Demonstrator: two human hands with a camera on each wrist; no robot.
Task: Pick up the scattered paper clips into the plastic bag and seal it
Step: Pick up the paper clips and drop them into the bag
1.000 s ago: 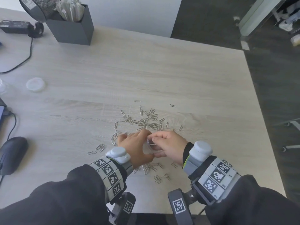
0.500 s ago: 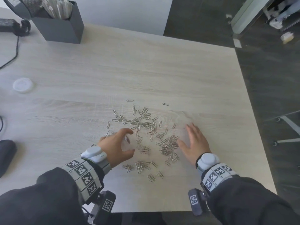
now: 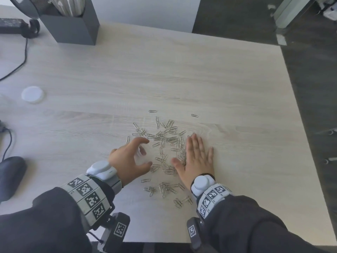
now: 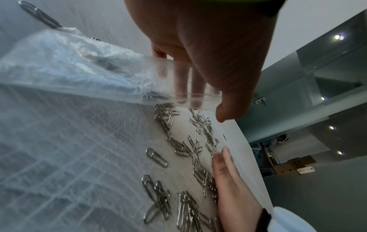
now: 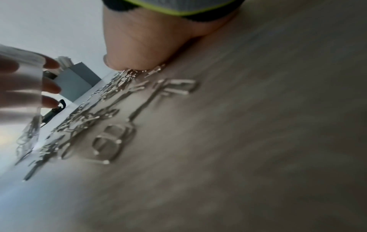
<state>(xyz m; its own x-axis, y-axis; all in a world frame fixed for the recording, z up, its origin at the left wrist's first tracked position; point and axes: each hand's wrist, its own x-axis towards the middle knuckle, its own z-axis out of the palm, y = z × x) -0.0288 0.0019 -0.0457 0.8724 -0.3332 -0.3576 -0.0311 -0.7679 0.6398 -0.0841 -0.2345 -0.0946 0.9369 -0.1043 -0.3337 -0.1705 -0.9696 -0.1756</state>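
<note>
Silvery paper clips [image 3: 166, 143] lie scattered on the pale wooden table [image 3: 182, 70], and I take that pile as my landmark. Just left of it my left hand [image 3: 127, 159] has fingers and thumb curled round the mouth of the clear plastic bag [image 4: 65, 73], gripping it; in the left wrist view the bag's open edge hangs right above the nearest clips, and a few clips already show through the film. Against the pile's right edge my right hand [image 3: 196, 159] lies flat on the table, fingers straight and together, palm down, its thumb side touching a heap of clips. More clips lie in small clusters nearer to me than the pile, between my two wrists. Well left of the pile sit a white round lid [image 3: 32, 94] and a black mouse [image 3: 11, 175]; far beyond it, to the left, stands a grey box [image 3: 73, 28].
</note>
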